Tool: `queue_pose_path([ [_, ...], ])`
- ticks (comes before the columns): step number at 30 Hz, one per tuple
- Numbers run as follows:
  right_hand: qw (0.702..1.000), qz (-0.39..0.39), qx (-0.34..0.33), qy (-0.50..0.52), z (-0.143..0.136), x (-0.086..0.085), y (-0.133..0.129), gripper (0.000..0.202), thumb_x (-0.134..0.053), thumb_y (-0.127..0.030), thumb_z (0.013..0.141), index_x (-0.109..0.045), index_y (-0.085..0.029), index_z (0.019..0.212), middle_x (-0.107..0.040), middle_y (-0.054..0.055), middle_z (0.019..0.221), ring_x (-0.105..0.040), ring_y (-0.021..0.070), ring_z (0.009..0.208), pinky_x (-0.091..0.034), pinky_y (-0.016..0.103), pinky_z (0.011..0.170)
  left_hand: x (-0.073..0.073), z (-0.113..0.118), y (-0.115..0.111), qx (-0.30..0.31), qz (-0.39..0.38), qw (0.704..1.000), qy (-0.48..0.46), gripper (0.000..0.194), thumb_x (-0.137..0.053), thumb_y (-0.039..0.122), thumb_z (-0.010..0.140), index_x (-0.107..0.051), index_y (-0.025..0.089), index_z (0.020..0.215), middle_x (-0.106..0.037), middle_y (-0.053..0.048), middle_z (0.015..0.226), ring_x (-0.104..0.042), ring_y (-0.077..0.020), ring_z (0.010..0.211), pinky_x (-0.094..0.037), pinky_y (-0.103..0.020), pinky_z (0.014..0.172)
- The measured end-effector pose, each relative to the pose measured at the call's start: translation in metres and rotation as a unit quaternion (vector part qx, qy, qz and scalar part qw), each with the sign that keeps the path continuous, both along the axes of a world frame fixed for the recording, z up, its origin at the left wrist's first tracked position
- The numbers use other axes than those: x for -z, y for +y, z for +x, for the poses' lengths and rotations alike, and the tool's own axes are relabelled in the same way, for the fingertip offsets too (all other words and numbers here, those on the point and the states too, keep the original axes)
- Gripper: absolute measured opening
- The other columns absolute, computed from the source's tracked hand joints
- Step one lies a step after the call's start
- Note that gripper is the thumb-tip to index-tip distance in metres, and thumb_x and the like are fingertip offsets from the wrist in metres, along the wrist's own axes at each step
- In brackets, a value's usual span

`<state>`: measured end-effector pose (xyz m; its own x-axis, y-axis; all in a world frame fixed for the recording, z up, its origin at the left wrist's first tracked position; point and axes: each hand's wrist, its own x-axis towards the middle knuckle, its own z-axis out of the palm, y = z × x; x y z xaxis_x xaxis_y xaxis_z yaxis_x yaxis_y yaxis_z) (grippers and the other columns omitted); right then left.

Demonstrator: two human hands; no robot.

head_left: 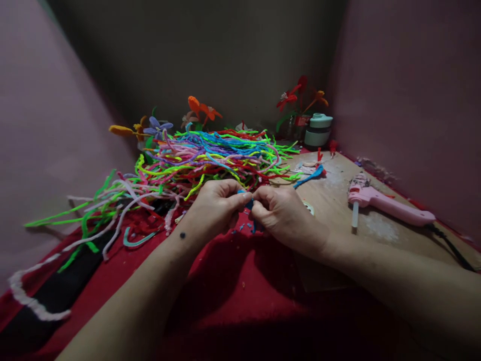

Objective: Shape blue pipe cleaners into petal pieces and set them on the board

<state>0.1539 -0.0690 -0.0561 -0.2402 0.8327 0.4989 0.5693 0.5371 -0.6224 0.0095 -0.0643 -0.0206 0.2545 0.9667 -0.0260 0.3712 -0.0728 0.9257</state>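
Both hands meet over the front of the red cloth (240, 281). Between them is a blue pipe cleaner (248, 202), mostly hidden by the fingers. My left hand (221, 203) pinches it with thumb and forefinger. From the other side, my right hand (276, 210) also has its fingertips closed on it, and a short blue end hangs below. Blue bits of fluff lie on the cloth beneath. Another blue pipe cleaner piece (310, 176), with a wider looped end, lies on the board beyond my right hand.
A large heap of colourful pipe cleaners (225, 150) lies behind my hands, with loose strands spreading left. On the brown board (338, 200) at right rests a pink glue gun (391, 203) with its cord. Pipe-cleaner flowers (203, 109) and a pale-green-lidded container (318, 131) stand along the back wall.
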Motion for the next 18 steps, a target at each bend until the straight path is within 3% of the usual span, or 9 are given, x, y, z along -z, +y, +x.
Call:
queue_pose_path([
  [6, 0.994, -0.095, -0.026, 0.042, 0.001, -0.001, 0.003, 0.015, -0.043, -0.014, 0.075, -0.054, -0.014, 0.066, -0.055, 0.000, 0.055, -0.049, 0.0075, 0.046, -0.034, 0.019, 0.044, -0.002, -0.001, 0.000, -0.008, -0.003, 1.000, 0.006, 0.017, -0.056, 0.023, 0.074, -0.050, 0.015, 0.060, -0.043, 0.006, 0.034, -0.035, -0.0059, 0.027, -0.026, -0.016, 0.028],
  [12, 0.947, -0.274, -0.075, 0.150, 0.001, -0.011, 0.003, 0.012, -0.045, -0.009, 0.071, -0.054, -0.014, 0.066, -0.054, -0.002, 0.050, -0.048, 0.0065, 0.037, -0.036, 0.016, 0.036, -0.001, -0.003, 0.002, -0.009, 0.006, 1.000, -0.013, 0.018, -0.055, 0.026, 0.076, -0.054, 0.014, 0.063, -0.046, 0.005, 0.035, -0.037, -0.0060, 0.029, -0.026, -0.016, 0.030],
  [18, 0.929, -0.322, -0.062, 0.172, 0.000, -0.022, -0.002, 0.017, -0.043, 0.000, 0.066, -0.050, -0.014, 0.059, -0.053, -0.003, 0.042, -0.049, 0.0064, 0.034, -0.036, 0.015, 0.034, -0.002, 0.004, -0.001, -0.049, 0.028, 0.998, 0.012, 0.015, -0.055, 0.022, 0.075, -0.055, 0.014, 0.062, -0.045, 0.006, 0.035, -0.037, -0.0055, 0.028, -0.027, -0.015, 0.029],
])
